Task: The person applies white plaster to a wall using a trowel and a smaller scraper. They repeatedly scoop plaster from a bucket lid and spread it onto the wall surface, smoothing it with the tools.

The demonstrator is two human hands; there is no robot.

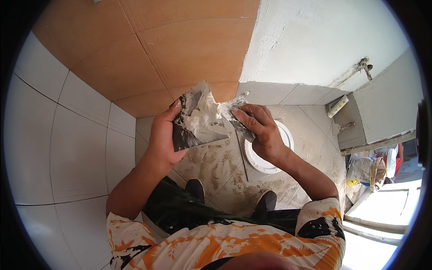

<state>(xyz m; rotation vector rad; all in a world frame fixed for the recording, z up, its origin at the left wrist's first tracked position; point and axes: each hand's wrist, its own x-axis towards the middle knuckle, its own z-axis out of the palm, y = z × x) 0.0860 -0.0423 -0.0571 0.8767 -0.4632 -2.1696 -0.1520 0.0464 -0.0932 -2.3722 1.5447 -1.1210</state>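
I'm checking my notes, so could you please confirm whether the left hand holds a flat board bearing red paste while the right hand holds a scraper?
Not quite: the paste is white, not red, as the head view shows. The left hand does hold a flat board bearing it, while the right hand holds a scraper.

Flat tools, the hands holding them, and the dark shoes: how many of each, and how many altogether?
Dark plate and scraper: 2
Left hand and right hand: 2
Left shoe and right shoe: 2
Total: 6
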